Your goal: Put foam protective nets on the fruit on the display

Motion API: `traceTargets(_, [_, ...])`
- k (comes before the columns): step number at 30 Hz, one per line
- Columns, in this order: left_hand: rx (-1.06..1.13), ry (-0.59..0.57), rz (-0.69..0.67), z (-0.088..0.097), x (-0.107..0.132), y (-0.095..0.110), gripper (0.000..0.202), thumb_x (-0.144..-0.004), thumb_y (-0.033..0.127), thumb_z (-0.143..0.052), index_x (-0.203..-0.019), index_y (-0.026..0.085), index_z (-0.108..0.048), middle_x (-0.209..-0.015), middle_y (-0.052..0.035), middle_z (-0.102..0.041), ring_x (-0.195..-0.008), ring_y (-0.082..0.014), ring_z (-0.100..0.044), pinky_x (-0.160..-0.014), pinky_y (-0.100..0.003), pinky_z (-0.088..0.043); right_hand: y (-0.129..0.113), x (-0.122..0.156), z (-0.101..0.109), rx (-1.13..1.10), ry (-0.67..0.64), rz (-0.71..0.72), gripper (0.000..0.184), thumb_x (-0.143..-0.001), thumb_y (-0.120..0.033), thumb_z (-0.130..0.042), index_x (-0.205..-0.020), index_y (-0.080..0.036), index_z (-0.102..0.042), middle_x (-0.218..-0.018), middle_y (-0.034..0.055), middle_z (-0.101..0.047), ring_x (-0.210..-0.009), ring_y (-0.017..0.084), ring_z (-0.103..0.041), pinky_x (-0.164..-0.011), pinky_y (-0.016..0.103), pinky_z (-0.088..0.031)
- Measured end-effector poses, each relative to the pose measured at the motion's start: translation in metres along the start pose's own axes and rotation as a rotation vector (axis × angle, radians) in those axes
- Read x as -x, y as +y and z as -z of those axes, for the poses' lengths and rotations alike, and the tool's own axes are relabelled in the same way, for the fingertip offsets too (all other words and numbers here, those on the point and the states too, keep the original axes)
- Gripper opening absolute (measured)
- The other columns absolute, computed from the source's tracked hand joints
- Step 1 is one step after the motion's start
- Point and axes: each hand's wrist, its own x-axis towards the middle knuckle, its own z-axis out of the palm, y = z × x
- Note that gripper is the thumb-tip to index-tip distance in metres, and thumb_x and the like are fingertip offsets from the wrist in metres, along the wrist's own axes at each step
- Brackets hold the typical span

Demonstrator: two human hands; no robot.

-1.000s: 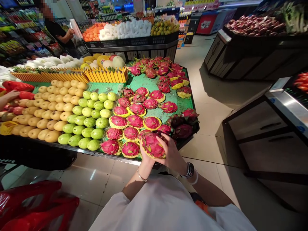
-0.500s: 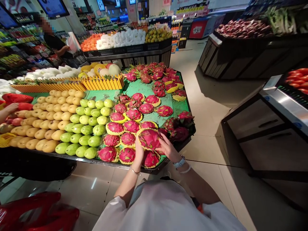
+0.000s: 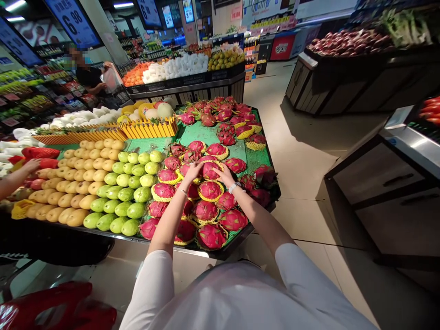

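Both my hands are around a pink dragon fruit [image 3: 210,170] in a yellow foam net, low over the display. My left hand [image 3: 194,171] is curved against its left side. On its right side lie the fingers of my right hand [image 3: 225,176]. Whether the fruit's underside touches the display is hidden. Just in front of it sits another netted dragon fruit [image 3: 210,190], and more rows of dragon fruit [image 3: 212,235] reach down to the front edge. My left forearm covers part of the left rows.
Green oval fruits [image 3: 126,195] and yellow mangoes [image 3: 77,188] lie in rows to the left. Another person's hand [image 3: 32,166] reaches in at far left. A red plastic basket [image 3: 44,305] is at lower left. A metal-topped cabinet [image 3: 385,183] stands across the aisle.
My hands have moved away from me with the dragon fruit, from near the front edge to farther back over the rows. The view has tilted up slightly.
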Motion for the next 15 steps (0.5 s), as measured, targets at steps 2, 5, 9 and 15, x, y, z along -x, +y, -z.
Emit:
traceTargets(2, [-0.103,-0.033,-0.003,-0.009,-0.004,0.000,0.037,-0.094,0.036,-0.048,-0.114,0.006,-0.059,-0.115,-0.0199,-0.067,-0.102,-0.0238,-0.063,-0.092,-0.034,-0.046,0.005,-0.005,0.001,0.082,0.024,-0.010,0.063,-0.090,-0.036,-0.048,-0.146,-0.014,-0.029,-0.152,0.0165,-0.035,-0.132,0.021,-0.044,-0.096,0.030,-0.049])
traceTargets(5, [-0.251,-0.057,-0.008,-0.019,-0.004,-0.001,0.033,-0.094,0.031,-0.049,-0.113,0.006,-0.058,-0.117,-0.0233,-0.065,-0.108,-0.0269,-0.062,-0.093,-0.034,-0.044,0.011,-0.006,0.005,0.205,0.056,-0.019,0.058,-0.092,-0.033,-0.047,-0.144,-0.010,-0.035,-0.147,0.0172,-0.042,-0.133,0.022,-0.043,-0.105,0.032,-0.041])
traceTargets(9, [-0.422,-0.101,-0.013,-0.022,-0.006,0.000,0.034,-0.096,0.036,-0.046,-0.106,0.007,-0.062,-0.111,-0.0235,-0.067,-0.107,-0.0277,-0.064,-0.090,-0.032,-0.045,0.010,-0.004,0.010,0.335,0.071,-0.045,0.049,-0.094,-0.037,-0.052,-0.134,-0.010,-0.049,-0.133,0.0185,-0.056,-0.125,0.027,-0.052,-0.105,0.038,-0.041])
traceTargets(15, [-0.663,-0.149,0.019,-0.031,-0.016,0.009,0.037,-0.097,0.039,-0.043,-0.102,0.008,-0.064,-0.104,-0.0169,-0.070,-0.100,-0.0228,-0.067,-0.091,-0.039,-0.049,-0.005,0.010,0.010,0.379,0.075,0.038,0.035,-0.093,-0.038,-0.058,-0.119,-0.014,-0.058,-0.119,0.0085,-0.060,-0.104,0.022,-0.061,-0.090,0.043,-0.053])
